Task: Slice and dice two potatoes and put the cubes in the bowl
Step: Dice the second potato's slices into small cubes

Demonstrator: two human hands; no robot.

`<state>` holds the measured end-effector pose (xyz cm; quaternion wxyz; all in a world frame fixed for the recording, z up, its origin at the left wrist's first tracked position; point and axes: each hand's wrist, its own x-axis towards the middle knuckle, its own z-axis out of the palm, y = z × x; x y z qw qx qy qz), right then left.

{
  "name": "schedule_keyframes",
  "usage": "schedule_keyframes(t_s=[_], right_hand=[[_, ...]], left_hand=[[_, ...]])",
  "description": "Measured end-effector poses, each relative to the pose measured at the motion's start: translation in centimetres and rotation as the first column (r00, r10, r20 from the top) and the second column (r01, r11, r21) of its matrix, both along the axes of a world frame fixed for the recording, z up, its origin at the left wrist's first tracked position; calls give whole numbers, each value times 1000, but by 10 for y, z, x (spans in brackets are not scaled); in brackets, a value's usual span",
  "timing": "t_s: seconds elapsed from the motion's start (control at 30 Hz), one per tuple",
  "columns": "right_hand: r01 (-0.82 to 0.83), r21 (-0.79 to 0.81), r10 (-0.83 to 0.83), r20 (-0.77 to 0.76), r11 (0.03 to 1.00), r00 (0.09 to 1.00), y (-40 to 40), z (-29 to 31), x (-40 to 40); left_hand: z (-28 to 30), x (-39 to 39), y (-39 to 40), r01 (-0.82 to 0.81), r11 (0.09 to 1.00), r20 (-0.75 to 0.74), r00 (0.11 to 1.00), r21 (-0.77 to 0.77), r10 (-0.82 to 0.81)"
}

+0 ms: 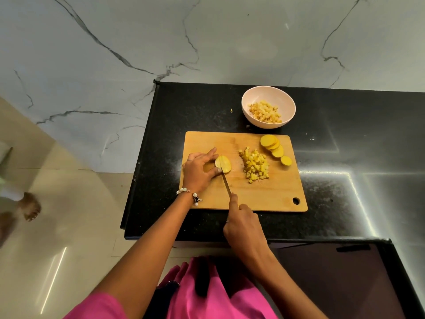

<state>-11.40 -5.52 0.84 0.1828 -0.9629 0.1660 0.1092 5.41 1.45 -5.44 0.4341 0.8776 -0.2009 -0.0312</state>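
A wooden cutting board (264, 194) lies on the black counter. My left hand (200, 169) holds a potato piece (225, 165) at the board's left, fingers curled round its left end. My right hand (243, 224) grips a knife (226, 183) by the handle, index finger along the spine; the blade crosses the potato piece. A heap of yellow potato cubes (255, 165) sits mid-board. Several round potato slices (274, 147) lie overlapping at the board's far right. A pale pink bowl (253, 97) behind the board holds more cubes (265, 111).
The black counter (345, 157) ends at its left edge near the board, with tiled floor (69, 226) below. A marble wall (207, 42) rises behind. A stray potato scrap (231, 110) lies left of the bowl. Someone's bare foot (31, 207) stands on the floor at far left.
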Motion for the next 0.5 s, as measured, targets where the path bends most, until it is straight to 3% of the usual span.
schedule_keyframes(t_s=[0.13, 0.5], right_hand=[[25, 24, -28, 92, 999, 995, -6, 8, 19], [19, -7, -18, 131, 1000, 991, -6, -4, 48]], left_hand=[[2, 0, 1, 1, 1000, -47, 999, -21, -2], [0, -1, 2, -64, 997, -34, 997, -42, 63]])
